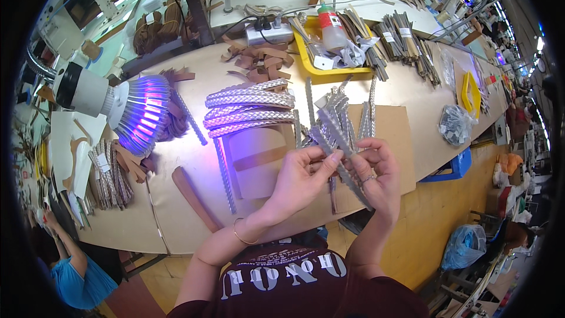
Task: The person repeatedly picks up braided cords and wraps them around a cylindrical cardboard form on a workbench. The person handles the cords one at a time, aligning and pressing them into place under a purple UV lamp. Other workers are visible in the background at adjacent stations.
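My left hand and my right hand are close together above the table's near edge. Between their fingertips they pinch grey braided straps, which cross or fold over at the top; whether it is one strap or two I cannot tell. A ring sits on a right finger. Just beyond my hands, a loose pile of similar grey braided straps lies partly on a brown cardboard sheet. Left of it rests a coil of silvery braided cord, one end trailing toward me, above a tan roll or block.
A lamp with a ribbed, purple-lit head juts in from the left. Brown leather scraps and a yellow tray with a bottle lie farther back. Bundled strips sit at right. Another person's arm shows lower left.
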Tool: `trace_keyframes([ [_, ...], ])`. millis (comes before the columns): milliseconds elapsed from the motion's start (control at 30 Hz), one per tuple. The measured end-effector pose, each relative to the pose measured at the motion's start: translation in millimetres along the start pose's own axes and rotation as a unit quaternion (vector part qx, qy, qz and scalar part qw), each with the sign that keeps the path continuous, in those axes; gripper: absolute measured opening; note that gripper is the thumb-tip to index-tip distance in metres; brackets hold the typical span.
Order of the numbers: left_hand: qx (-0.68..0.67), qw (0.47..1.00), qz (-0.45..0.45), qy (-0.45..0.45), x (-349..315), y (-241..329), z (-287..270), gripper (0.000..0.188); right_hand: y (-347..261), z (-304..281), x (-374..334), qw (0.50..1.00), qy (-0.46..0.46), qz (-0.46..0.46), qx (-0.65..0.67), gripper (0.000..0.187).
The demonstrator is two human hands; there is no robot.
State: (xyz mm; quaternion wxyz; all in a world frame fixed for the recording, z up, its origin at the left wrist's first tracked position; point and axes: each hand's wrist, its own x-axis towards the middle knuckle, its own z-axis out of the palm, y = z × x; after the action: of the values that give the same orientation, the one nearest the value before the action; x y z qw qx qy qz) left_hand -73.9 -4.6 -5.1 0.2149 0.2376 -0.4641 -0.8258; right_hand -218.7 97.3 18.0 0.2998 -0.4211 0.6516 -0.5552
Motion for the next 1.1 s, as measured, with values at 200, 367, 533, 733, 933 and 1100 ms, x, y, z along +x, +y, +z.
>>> trace_keyframes([
  [200, 0.033, 0.999, -0.018, 0.009, 9, -8, -2, 0.036, -1, -30, 3, 0.983, 0.169, 0.001, 0.066, 0.030],
  [367, 0.071, 0.997, -0.034, 0.023, 19, -15, 15, 0.058, -23, -27, -5, 0.994, 0.086, 0.037, 0.064, 0.036],
  [533, -0.087, 0.992, 0.084, 0.018, -22, 15, -23, 0.057, -29, 18, 1, 0.990, -0.054, 0.081, 0.098, 0.029],
  [733, -0.064, 0.969, 0.146, 0.189, -52, 43, -81, 0.058, -34, 80, 25, 0.973, -0.206, 0.092, 0.058, 0.023],
  [933, -0.114, 0.943, 0.172, 0.259, -63, 35, -117, 0.054, -42, 112, 38, 0.964, -0.242, 0.005, -0.113, 0.029],
  [1100, -0.163, 0.885, 0.282, 0.332, -68, 33, -143, 0.041, -42, 106, 45, 0.955, -0.229, 0.001, -0.186, 0.042],
])
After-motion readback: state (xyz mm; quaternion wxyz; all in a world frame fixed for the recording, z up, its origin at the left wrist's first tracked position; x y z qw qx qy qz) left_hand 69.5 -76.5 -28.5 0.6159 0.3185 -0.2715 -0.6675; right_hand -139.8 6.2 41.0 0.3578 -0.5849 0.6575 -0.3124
